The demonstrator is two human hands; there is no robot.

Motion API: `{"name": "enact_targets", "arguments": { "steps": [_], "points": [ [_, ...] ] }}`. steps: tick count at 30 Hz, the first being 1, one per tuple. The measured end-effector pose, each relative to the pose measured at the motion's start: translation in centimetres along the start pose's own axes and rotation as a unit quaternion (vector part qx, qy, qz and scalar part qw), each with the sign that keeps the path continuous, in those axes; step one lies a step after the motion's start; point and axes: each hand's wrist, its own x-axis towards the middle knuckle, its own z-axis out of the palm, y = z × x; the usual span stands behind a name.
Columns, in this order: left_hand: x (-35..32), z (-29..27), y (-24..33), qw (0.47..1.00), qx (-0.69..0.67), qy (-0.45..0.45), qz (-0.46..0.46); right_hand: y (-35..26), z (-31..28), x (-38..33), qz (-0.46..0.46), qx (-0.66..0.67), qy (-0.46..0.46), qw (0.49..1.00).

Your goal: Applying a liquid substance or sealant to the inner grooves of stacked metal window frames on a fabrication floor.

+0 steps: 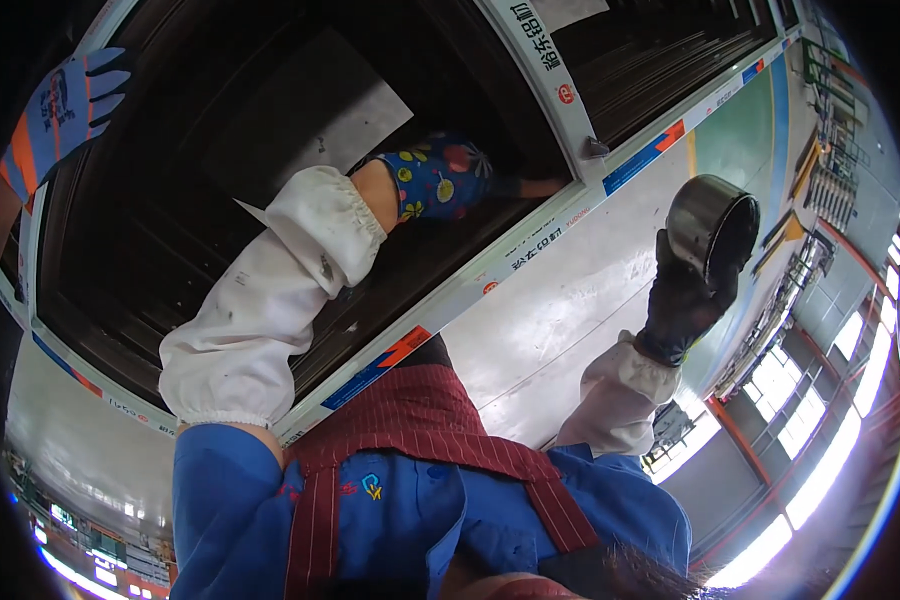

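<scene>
A large dark brown door-like panel (130,230) lies before me, edged by a frame with pale printed protective film (450,297). My left hand (435,178), in a blue flowered glove, reaches over the panel toward the frame's right corner. Its fingers look curled in shadow; a narrow brownish piece (542,187) extends from them to the frame's inner edge, its kind unclear. My right hand (685,305), in a blackened glove, grips a round metal cup (695,215) outside the frame. The cup is tilted, its inside dark and stained.
At the far left, another person's hand (65,115) in a grey and orange glove is at the frame's edge. A second dark panel (660,60) adjoins at the upper right. A grey sheet (360,105) lies on the panel. Racks with long pieces (830,190) stand along the right.
</scene>
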Motion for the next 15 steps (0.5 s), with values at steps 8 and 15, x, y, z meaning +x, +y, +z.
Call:
{"name": "enact_targets", "arguments": {
  "steps": [8,15],
  "points": [
    [0.5,-1.8,2.4,0.968,-0.127,-0.04,-0.212,2.2,-1.8,-2.9,0.025,-0.007,0.077,0.997],
    [0.2,-1.9,1.8,0.989,-0.04,-0.001,-0.144,2.8,-2.6,-4.7,0.015,-0.012,0.075,0.997]
  ]
}}
